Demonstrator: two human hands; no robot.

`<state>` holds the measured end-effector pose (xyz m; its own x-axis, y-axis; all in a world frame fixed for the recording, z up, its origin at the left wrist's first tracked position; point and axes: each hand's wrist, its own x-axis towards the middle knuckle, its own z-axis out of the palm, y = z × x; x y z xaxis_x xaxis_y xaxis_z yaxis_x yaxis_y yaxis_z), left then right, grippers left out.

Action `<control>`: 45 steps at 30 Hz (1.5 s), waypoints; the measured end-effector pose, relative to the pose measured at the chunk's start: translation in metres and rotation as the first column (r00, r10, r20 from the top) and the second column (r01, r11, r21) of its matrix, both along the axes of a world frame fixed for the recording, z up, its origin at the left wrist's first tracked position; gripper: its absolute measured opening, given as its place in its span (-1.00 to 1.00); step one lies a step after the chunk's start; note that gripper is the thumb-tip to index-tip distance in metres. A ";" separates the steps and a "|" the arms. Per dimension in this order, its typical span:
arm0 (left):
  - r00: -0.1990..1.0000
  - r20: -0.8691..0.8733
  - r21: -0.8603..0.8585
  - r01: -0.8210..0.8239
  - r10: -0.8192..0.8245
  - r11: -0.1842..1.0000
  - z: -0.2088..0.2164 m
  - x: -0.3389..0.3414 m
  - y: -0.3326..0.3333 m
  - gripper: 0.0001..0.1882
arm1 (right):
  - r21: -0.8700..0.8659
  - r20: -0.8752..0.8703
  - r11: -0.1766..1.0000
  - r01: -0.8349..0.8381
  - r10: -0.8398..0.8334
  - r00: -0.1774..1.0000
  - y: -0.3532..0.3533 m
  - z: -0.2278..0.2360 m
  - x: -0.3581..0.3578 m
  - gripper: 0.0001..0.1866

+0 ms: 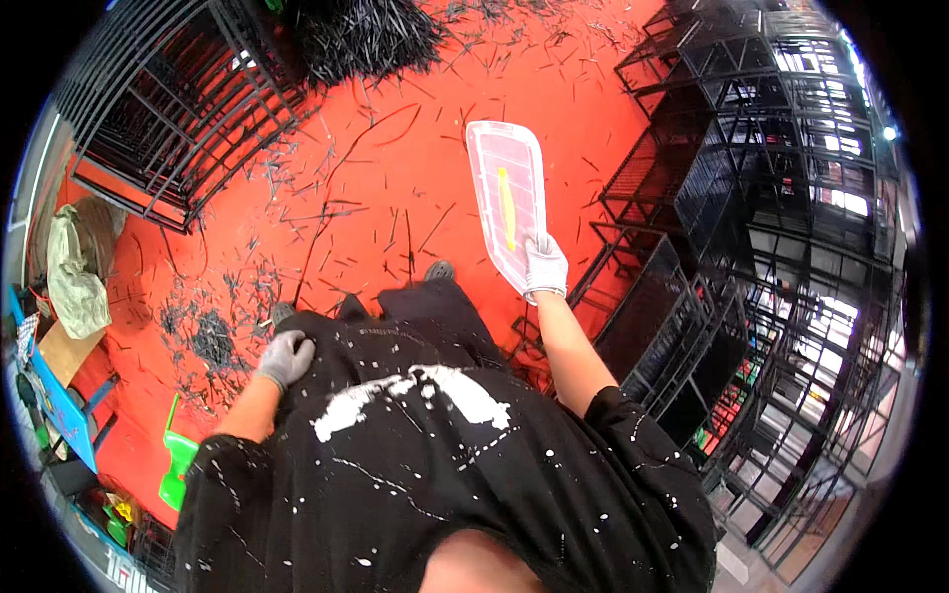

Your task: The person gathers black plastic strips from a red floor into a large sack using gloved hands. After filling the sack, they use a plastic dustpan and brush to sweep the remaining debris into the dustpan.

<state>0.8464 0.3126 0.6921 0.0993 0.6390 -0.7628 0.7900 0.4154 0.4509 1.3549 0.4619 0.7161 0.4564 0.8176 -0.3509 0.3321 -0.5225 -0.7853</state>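
My right hand (pixel 546 267), in a white glove, grips the lower right edge of a see-through plastic lid (pixel 484 163). The lid has rounded corners, pale ribs across it and a long yellow strip (pixel 507 210) down its middle; it is held out in front of me, above the red floor. Beside my thigh is my left hand (pixel 287 359), also gloved, its fingers curled in. Whether anything is inside those fingers is hidden.
Thin black strips lie over the red floor (pixel 376 198), heaped in a large pile (pixel 366 44) ahead. Black metal frames stand stacked at far left (pixel 188 119) and along the right (pixel 682 188). A pale green sack (pixel 77 277) and a green plastic chair (pixel 179 465) are on the left.
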 end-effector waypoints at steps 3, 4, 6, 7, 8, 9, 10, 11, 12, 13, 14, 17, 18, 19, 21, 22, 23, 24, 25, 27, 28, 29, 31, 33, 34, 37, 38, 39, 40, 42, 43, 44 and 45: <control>0.992 -0.063 0.225 -0.095 0.112 0.970 0.013 0.071 0.022 -0.51 | -0.097 0.127 0.994 -0.057 0.069 0.989 0.072 0.001 0.022 -0.67; 0.992 -0.020 0.240 -0.115 0.123 0.964 0.011 0.088 0.034 -0.52 | -0.074 0.140 0.997 -0.031 0.041 0.989 0.092 -0.013 0.032 -0.69; 0.992 0.035 0.237 -0.124 0.119 0.964 0.007 0.121 0.070 -0.50 | -0.119 0.105 0.993 0.022 -0.009 0.994 0.127 -0.029 0.058 -0.71; 0.996 0.031 0.178 -0.082 0.078 0.981 0.003 0.135 0.090 -0.47 | -0.141 0.086 0.989 0.046 -0.034 0.996 0.147 -0.028 0.061 -0.72; 0.998 -0.001 0.143 -0.060 0.060 0.988 -0.002 0.154 0.112 -0.46 | -0.118 0.076 0.991 0.056 -0.047 0.996 0.164 -0.042 0.072 -0.73; 0.999 -0.030 0.107 -0.035 0.039 0.994 -0.009 0.169 0.131 -0.44 | -0.095 0.066 0.993 0.068 -0.062 0.996 0.182 -0.058 0.087 -0.74; 0.999 -0.014 0.057 -0.052 0.052 0.997 -0.035 0.182 0.140 -0.40 | -0.065 0.059 0.994 0.084 -0.080 0.995 0.202 -0.074 0.104 -0.75; 0.998 0.002 -0.020 -0.056 0.056 0.998 -0.046 0.196 0.156 -0.34 | -0.105 0.071 0.988 0.113 -0.106 0.992 0.222 -0.087 0.115 -0.75; 0.999 -0.016 -0.020 -0.035 0.034 0.999 -0.068 0.205 0.178 -0.33 | -0.080 0.125 0.994 0.069 -0.058 0.990 0.253 -0.100 0.125 -0.74; 1.000 -0.026 -0.048 -0.011 0.010 0.999 -0.094 0.215 0.188 -0.32 | -0.087 0.188 0.996 0.024 -0.008 0.982 0.279 -0.121 0.138 -0.73; 0.999 -0.017 -0.077 -0.035 0.034 0.996 -0.117 0.227 0.205 -0.32 | -0.007 0.241 1.000 0.014 -0.012 0.970 0.303 -0.178 0.199 -0.77; 0.991 -0.084 -0.110 -0.112 0.103 0.988 -0.169 0.252 0.199 -0.38 | -0.313 0.577 0.945 -0.091 0.265 0.773 0.386 -0.263 0.183 -0.66; 0.993 -0.068 -0.143 -0.102 0.093 0.985 -0.175 0.263 0.204 -0.44 | -0.263 0.565 0.964 -0.048 0.194 0.802 0.406 -0.291 0.191 -0.70; 0.995 -0.056 -0.170 -0.091 0.083 0.981 -0.177 0.271 0.215 -0.50 | -0.208 0.546 0.978 -0.002 0.118 0.829 0.425 -0.335 0.205 -0.73; 0.988 -0.009 0.006 -0.152 0.153 0.988 -0.176 0.280 0.232 -0.62 | -0.245 0.626 0.969 0.002 0.157 0.764 0.465 -0.421 0.248 -0.66; 0.987 0.014 0.021 -0.160 0.160 0.987 -0.181 0.279 0.239 -0.63 | -0.075 0.353 0.983 0.168 -0.131 0.926 0.483 -0.461 0.272 -0.65; 0.983 0.024 0.029 -0.183 0.182 0.983 -0.182 0.278 0.239 -0.64 | -0.003 0.209 0.970 0.244 -0.238 0.948 0.494 -0.502 0.281 -0.64; 0.986 0.061 0.111 -0.163 0.157 0.980 -0.192 0.278 0.234 -0.66 | 0.073 0.065 0.938 0.339 -0.344 0.937 0.505 -0.537 0.289 -0.63; 0.991 0.046 0.079 -0.126 0.123 0.989 -0.195 0.281 0.242 -0.66 | 0.100 0.124 0.944 0.314 -0.325 0.937 0.505 -0.572 0.290 -0.61; 0.993 0.098 0.080 -0.068 0.061 0.994 -0.209 0.290 0.254 -0.66 | 0.236 0.511 0.585 0.776 -0.754 0.413 0.513 -0.593 0.280 -0.67; 0.994 0.055 0.036 -0.101 0.099 0.994 -0.199 0.301 0.249 -0.65 | 0.041 0.796 0.653 0.756 -0.479 0.371 0.494 -0.626 0.227 -0.72; 0.987 0.021 -0.030 -0.159 0.160 0.987 -0.190 0.311 0.246 -0.66 | -0.276 0.707 0.927 0.255 0.016 0.707 0.436 -0.620 0.164 -0.71; 0.959 0.021 -0.071 -0.279 0.282 0.958 -0.186 0.322 0.239 -0.66 | -0.486 0.524 0.840 -0.242 0.502 0.688 0.367 -0.584 0.072 -0.68; 0.958 0.034 -0.073 -0.281 0.284 0.957 -0.190 0.326 0.240 -0.71 | -0.588 0.269 0.627 -0.511 0.748 0.607 0.314 -0.544 0.008 -0.64; 0.957 0.049 -0.070 -0.281 0.285 0.957 -0.192 0.325 0.241 -0.72 | -0.615 0.090 0.547 -0.568 0.764 0.639 0.295 -0.527 -0.022 -0.61; 0.945 0.062 -0.086 -0.314 0.320 0.945 -0.194 0.324 0.244 -0.75 | -0.640 -0.199 0.469 -0.608 0.663 0.721 0.272 -0.488 -0.082 -0.65; 0.941 0.072 -0.071 -0.325 0.330 0.943 -0.196 0.324 0.244 -0.75 | -0.619 -0.167 0.466 -0.632 0.708 0.686 0.275 -0.478 -0.094 -0.67; 0.937 0.081 -0.059 -0.337 0.341 0.940 -0.196 0.323 0.243 -0.75 | -0.580 -0.080 0.448 -0.680 0.799 0.595 0.276 -0.479 -0.094 -0.67; 0.934 0.070 -0.059 -0.348 0.351 0.936 -0.194 0.322 0.242 -0.75 | -0.547 0.023 0.427 -0.720 0.868 0.497 0.277 -0.479 -0.095 -0.67; 0.923 0.052 -0.069 -0.377 0.381 0.924 -0.190 0.323 0.237 -0.75 | -0.425 0.279 0.516 -0.744 0.857 0.434 0.315 -0.474 -0.075 -0.70; 0.917 0.053 -0.075 -0.392 0.396 0.917 -0.190 0.322 0.231 -0.75 | -0.351 0.429 0.608 -0.712 0.780 0.455 0.349 -0.474 -0.061 -0.71; 0.897 0.061 -0.096 -0.432 0.438 0.897 -0.189 0.322 0.225 -0.73 | -0.264 0.570 0.708 -0.655 0.663 0.486 0.389 -0.478 -0.041 -0.72; 0.896 0.070 -0.110 -0.430 0.439 0.896 -0.192 0.317 0.224 -0.73 | -0.200 0.622 0.805 -0.558 0.544 0.563 0.429 -0.483 -0.024 -0.73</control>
